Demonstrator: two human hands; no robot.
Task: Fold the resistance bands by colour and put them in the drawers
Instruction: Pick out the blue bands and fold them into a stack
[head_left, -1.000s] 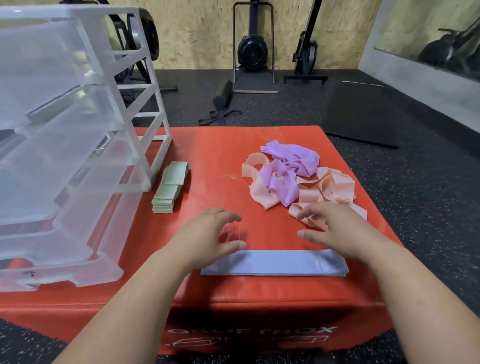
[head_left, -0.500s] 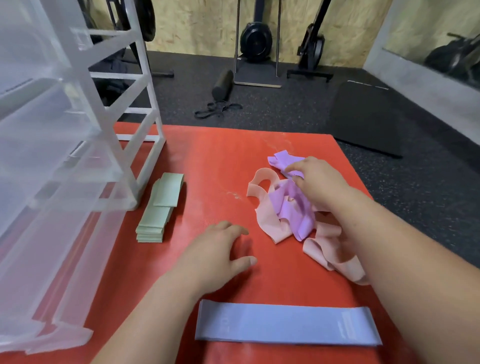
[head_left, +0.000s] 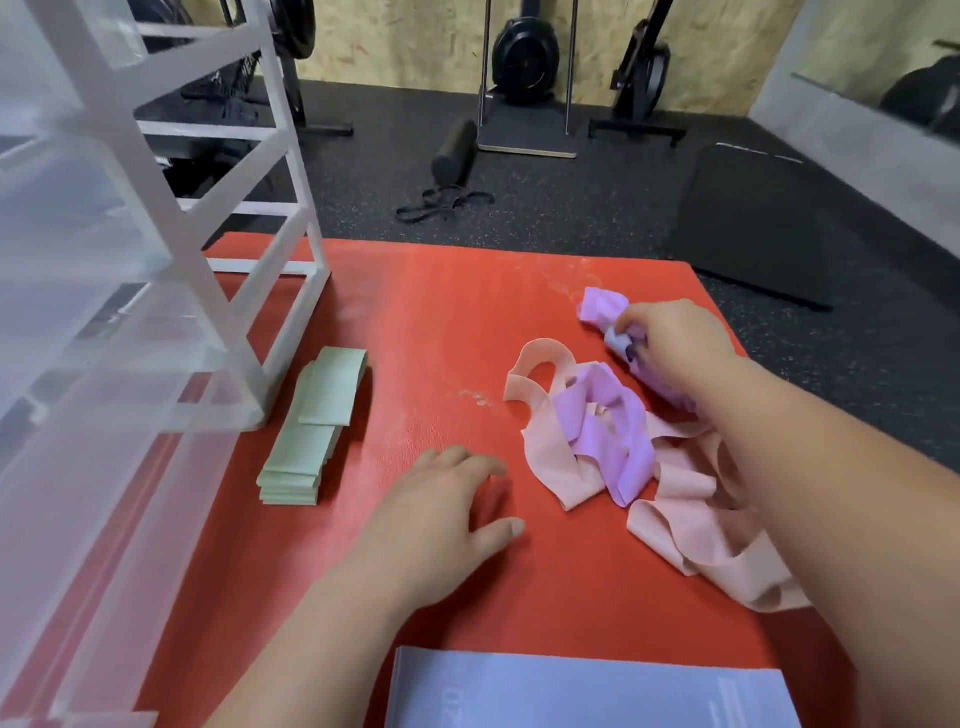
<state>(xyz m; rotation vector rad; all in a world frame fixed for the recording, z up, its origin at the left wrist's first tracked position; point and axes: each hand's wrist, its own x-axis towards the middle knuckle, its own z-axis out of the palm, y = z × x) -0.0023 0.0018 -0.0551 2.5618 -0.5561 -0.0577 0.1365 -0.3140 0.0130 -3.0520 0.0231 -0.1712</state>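
Black speckled gym flooring (head_left: 571, 218) runs back to a chipboard wall, and a red padded box top (head_left: 441, 312) fills the foreground. On it stands a clear plastic drawer unit (head_left: 171, 291), its white frame rising out of view and its translucent drawers jutting towards the camera.

Just beside the unit's base lies a stack of folded green bands (head_left: 306, 441), flat and fanned a little along its length; whether it touches the frame I cannot tell. Well apart from the unit, across the red surface, sits a loose tangle of pink bands (head_left: 691, 519) and purple bands (head_left: 613, 436), looped over one another.

On the tangle's side away from the unit, the right hand (head_left: 675, 343) has its fingers curled round a bunched band (head_left: 617, 340), pale blue where it shows at the fingertips, with crumpled purple sticking out past the knuckles. Between the unit and the tangle, the left hand (head_left: 441, 509) rests palm down on the red surface, fingers loosely bent and spread, holding nothing.

A blue band (head_left: 571, 691) lies flat on the box, well clear of the unit and closest to the person, with faint printing on it.

Beyond the unit, on the floor, are a black foam roller (head_left: 454, 150), a knot of black straps (head_left: 444, 202) and a dark mat (head_left: 753, 223)
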